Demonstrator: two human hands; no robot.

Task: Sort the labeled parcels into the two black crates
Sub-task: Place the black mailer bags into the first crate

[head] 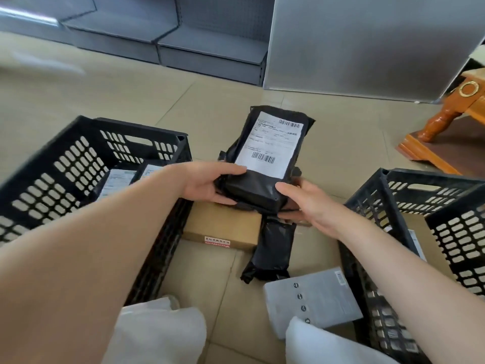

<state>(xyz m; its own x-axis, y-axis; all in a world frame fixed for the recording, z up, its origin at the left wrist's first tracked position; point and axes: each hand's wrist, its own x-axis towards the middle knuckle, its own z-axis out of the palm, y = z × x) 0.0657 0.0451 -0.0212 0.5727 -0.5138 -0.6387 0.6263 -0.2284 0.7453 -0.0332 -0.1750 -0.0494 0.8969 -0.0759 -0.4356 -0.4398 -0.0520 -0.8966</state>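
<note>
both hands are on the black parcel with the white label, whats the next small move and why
Probably read the white label, then carry the black plastic-wrapped parcel over one black slatted crate. The left hand and right hand hold it label-up above the floor pile, between both crates; which crate cannot be told, since the print is too small.

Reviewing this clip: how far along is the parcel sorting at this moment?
Partly done. The left crate already holds at least two labeled parcels, and the right crate holds a flat brown item. In hand: both hands, left hand and right hand, grip a black labeled parcel. Still on the floor: a cardboard box, a black bag and a grey package.
</note>
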